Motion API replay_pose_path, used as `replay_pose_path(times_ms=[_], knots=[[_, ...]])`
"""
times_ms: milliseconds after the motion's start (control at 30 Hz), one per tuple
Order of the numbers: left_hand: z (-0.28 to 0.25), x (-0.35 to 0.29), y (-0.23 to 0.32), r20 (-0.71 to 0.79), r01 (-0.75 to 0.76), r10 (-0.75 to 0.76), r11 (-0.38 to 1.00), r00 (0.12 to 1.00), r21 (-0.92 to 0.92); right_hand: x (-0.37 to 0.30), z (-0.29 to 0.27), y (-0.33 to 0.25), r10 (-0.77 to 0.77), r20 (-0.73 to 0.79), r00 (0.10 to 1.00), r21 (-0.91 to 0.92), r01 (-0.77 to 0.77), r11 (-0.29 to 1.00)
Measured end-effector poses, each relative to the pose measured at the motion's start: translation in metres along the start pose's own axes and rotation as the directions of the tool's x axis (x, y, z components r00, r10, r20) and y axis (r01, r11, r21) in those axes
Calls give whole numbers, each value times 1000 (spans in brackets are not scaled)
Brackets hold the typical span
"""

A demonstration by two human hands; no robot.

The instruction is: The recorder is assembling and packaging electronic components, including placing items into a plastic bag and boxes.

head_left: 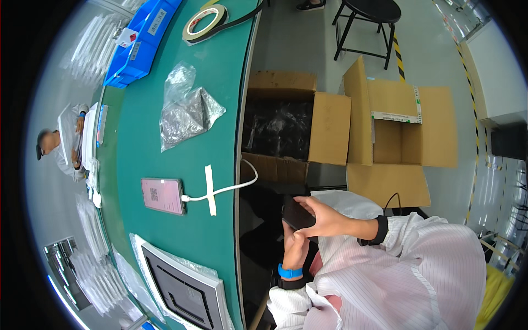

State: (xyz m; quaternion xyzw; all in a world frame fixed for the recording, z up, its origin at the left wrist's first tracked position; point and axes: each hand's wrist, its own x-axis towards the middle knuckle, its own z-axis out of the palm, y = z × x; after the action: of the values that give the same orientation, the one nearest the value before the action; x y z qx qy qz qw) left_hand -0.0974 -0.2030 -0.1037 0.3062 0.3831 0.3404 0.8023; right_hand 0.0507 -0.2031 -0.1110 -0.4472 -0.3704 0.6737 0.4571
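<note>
Down beside the table's edge, the person holds a small dark object [297, 214] — flat, black and slightly glossy, about the shape of a phone or a bagged part, though its exact kind cannot be told. It sits between both hands, below the level of the green tabletop [220, 99]. The right hand [324, 220] curls over it from the right, fingers [308, 202] bent across its top edge and thumb pinched beneath. The left hand [295, 250], with a blue wristband [289, 271], closes on it from below; how tightly those fingers close is hidden.

On the table, a framed panel in clear film [184, 289] lies nearest, then a pink-screened smartphone [163, 195] plugged into a white cable [231, 188] taped down with a white strip [209, 190]. Farther on lie crumpled silver bags [184, 110], a roll of tape [204, 23] and a blue bin [140, 44]. To the right stand open cardboard boxes [330, 129] — one filled with dark bagged items.
</note>
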Motion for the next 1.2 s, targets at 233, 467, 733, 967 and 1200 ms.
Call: replay_pose_path(times_ms=[233, 467, 733, 967, 1200], knots=[[23, 33, -8, -263, 208, -232, 971, 936, -114, 16, -21, 4, -45, -77, 996, -611, -11, 792], [7, 33, 5, -507, 146, -219, 973, 834, -180, 52, -14, 4, -26, 114, 993, -594, 89, 799], [4, 31, -7, -435, -38, -71, 971, 898, -236, 70, -45, 23, 315, 194, 929, -339, -238, 910], [8, -45, -12, -616, -226, 89, 963, 783, -149, 103, -10, 40, 415, 575, 705, -442, -159, 883], [6, -96, -8, -753, -331, 137, 937, 644, -114, 100, 58, 5, 512, 648, 564, -614, -12, 789]])
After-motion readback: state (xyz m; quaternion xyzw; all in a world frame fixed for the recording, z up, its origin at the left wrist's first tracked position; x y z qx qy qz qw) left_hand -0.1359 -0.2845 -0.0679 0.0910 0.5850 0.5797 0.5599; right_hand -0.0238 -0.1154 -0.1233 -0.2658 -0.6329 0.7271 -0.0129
